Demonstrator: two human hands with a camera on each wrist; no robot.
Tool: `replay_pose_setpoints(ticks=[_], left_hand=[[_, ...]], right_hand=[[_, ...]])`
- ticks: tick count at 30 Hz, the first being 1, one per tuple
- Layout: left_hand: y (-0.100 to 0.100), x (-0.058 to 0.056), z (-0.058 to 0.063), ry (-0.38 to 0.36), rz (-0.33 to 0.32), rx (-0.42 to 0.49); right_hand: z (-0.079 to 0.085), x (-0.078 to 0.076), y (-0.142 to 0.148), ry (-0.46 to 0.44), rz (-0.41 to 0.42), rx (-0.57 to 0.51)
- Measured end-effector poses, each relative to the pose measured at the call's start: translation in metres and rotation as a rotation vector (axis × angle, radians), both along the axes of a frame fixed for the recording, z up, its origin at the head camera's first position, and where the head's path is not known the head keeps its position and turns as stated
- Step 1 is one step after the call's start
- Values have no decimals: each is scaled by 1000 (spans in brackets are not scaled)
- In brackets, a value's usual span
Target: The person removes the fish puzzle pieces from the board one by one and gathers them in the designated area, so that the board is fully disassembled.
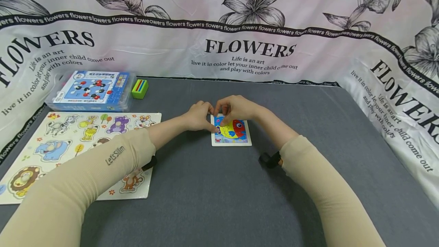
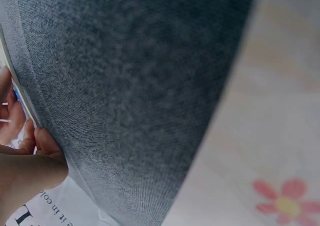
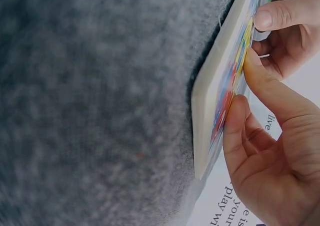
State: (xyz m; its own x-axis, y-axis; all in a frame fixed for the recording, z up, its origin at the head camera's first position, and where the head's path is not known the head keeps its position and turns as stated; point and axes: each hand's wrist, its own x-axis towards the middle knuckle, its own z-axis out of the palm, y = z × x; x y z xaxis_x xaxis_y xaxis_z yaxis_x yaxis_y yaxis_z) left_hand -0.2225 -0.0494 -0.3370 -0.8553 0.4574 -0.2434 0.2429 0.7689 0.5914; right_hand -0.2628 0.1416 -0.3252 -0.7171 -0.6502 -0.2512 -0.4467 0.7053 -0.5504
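Note:
A small fish jigsaw puzzle point(image 1: 241, 137), yellow, red and blue with a white border, lies on the grey table in front of me. My left hand point(image 1: 199, 117) is at its upper left side, pinching the edge with thumb and curled fingers. From the far side, my right hand point(image 1: 239, 108) bends over the picture and pinches near the upper left corner. In the right wrist view both thumbs come close together along the puzzle point(image 3: 202, 93). A greyish glossy bit shows under the left thumb there; what it is I cannot tell.
Under my left forearm lies a large animal puzzle board point(image 1: 75, 125). Behind it stand a clear plastic case with a blue molecule-model cover point(image 1: 92, 89) and a green block with coloured stripes point(image 1: 140, 89). A flower-printed cloth point(image 1: 164, 48) hangs along the back of the table point(image 1: 205, 193).

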Motion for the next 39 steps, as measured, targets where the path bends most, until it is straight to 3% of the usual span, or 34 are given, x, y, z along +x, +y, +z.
replay_pose_setpoints(ticks=[23,39], left_hand=[[-1,0,-1,5,-15,-1],[-1,1,-1,34,-37,-8]], right_hand=[[-2,2,0,63,15,-13],[-1,5,-5,36,5,-6]])
